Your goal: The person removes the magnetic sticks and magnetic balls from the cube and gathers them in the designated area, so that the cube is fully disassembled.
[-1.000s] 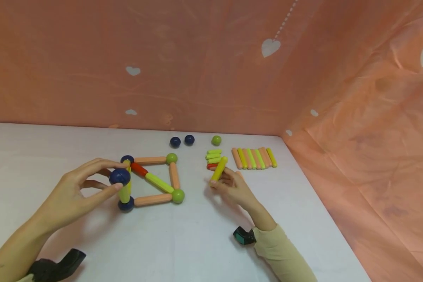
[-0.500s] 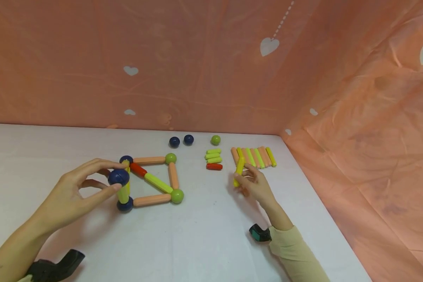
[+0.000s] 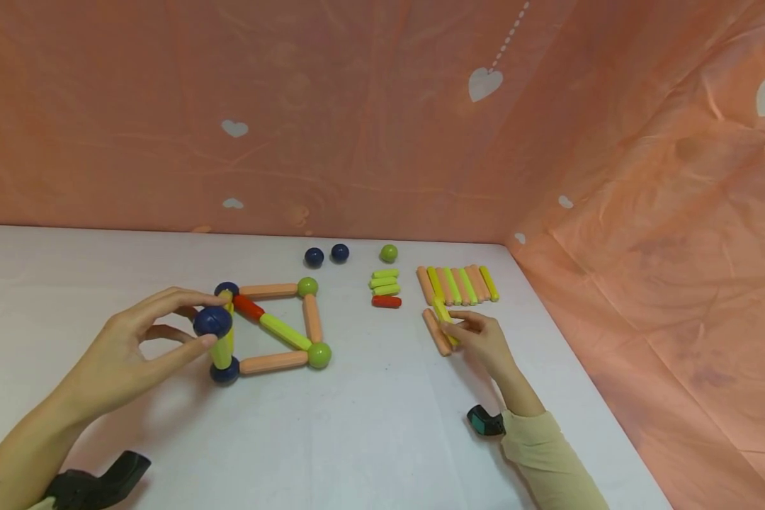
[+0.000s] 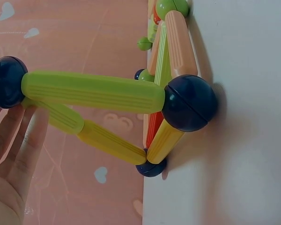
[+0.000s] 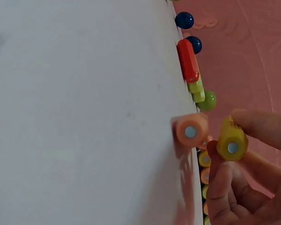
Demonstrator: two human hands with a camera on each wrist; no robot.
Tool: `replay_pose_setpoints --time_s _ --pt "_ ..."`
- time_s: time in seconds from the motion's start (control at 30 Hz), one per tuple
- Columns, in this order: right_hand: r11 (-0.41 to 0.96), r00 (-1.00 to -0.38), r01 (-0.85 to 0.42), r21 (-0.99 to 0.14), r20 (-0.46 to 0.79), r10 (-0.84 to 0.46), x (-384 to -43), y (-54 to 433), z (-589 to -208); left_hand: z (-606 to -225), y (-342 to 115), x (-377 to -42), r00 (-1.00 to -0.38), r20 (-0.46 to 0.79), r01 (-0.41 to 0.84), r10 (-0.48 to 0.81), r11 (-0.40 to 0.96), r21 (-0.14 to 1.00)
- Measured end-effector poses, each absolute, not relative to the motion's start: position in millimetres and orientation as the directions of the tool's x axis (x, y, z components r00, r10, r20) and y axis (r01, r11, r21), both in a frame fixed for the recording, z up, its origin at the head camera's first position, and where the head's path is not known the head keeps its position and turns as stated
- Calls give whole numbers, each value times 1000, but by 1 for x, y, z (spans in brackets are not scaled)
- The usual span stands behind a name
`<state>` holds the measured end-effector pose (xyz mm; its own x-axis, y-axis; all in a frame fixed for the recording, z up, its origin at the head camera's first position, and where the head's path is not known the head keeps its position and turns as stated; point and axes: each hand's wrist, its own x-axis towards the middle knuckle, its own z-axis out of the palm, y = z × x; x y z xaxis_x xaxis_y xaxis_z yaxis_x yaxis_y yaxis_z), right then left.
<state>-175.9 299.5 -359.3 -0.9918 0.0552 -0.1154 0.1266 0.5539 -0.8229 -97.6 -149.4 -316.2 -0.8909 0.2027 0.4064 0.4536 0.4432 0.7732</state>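
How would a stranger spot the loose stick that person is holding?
On the white table, find the row of sticks, then the right hand just in front of it. It pinches a yellow stick, held up, unlike the orange stick beside it and the yellow sticks in the row.

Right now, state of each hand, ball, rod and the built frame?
Left hand, pinching the raised blue ball
Raised blue ball, joined to the frame
Frame, assembled, base resting on the table
Right hand, holding the yellow rod
Yellow rod, held above the table
Loose peach rod, lying flat
Short red rod, lying loose
Short green rods, lying together
Long rods, lying in a row
Loose blue balls, unattached
Loose green ball, unattached
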Motion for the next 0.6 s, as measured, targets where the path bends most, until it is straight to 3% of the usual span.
replay_pose_setpoints --time_s 0.2,0.37,0.6 --pt "608 -982 183 -772 -169 82 -176 302 -363 -317 -150 -100 -856 466 516 224 432 740" --pt "644 -980 193 -740 -173 95 -175 301 -364 -320 -152 -99 -881 424 471 211 479 741" --pt "670 -994 69 -739 5 108 -174 281 -358 -330 -160 -104 -896 363 443 255 473 762"
